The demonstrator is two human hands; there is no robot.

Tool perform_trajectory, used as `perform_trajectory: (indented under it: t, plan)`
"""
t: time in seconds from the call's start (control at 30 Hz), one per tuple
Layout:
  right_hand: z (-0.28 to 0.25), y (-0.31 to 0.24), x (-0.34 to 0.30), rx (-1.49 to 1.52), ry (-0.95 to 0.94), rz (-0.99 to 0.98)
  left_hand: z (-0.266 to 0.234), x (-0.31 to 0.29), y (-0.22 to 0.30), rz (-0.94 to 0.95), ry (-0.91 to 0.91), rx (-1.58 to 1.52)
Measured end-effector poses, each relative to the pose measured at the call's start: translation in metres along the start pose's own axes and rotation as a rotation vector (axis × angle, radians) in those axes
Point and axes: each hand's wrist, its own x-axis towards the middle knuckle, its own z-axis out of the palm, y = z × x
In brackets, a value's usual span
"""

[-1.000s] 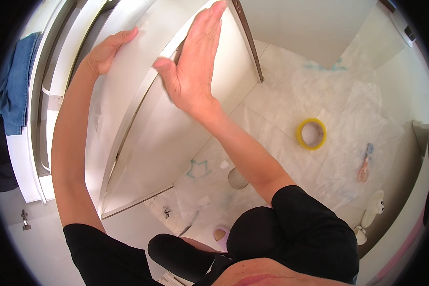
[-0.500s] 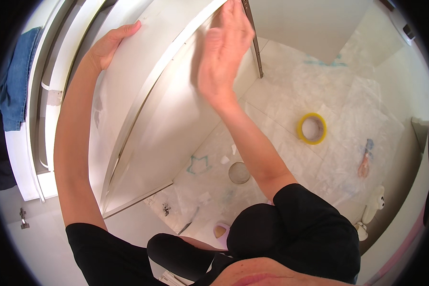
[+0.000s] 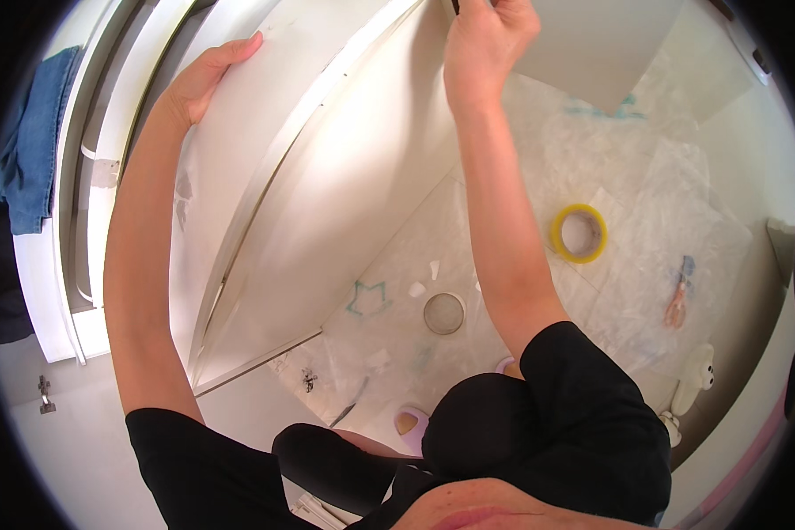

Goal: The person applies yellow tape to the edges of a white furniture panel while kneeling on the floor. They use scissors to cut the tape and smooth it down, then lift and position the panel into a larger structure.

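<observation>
My left hand point(image 3: 205, 81) is against a white panel point(image 3: 265, 106) at the upper left. The thumb lies along its face, and the other fingers are out of sight, seemingly wrapped round it. At the top edge of the picture is my right hand point(image 3: 488, 49), its fingers curled in and partly cut off. A dark bit shows beside those fingers, but what they hold is hidden. Between my arms runs the panel's long pale edge point(image 3: 283, 163), with small dark holes in it. A second white board face point(image 3: 344, 185) slopes down to the floor.
Clear plastic sheeting point(image 3: 645, 203) covers the floor. On it lie a yellow-rimmed tape roll point(image 3: 579, 233), a round grey lid-like disc point(image 3: 443, 313) and a brush-like tool point(image 3: 677, 296). Blue denim point(image 3: 40, 146) hangs at the left; a metal hinge point(image 3: 45, 396) shows below it.
My right hand has moved up and to the right, away from the panel's edge, and its fingers have curled. My left hand has stayed in place.
</observation>
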Motion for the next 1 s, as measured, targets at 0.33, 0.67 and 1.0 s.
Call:
perform_trajectory:
  t: [0.33, 0.67, 1.0]
  plan:
    - [0.025, 0.009, -0.112, -0.556, -0.235, -0.322, -0.017, -0.050, -0.035, -0.100, 0.044, -0.170]
    - [0.051, -0.006, -0.183, -0.498, -0.304, -0.368, -0.051, -0.140, -0.100, -0.116, 0.289, 0.068]
    - [0.063, 0.010, -0.267, -0.629, -0.445, -0.627, -0.044, -0.130, -0.103, 0.116, 0.322, 0.395]
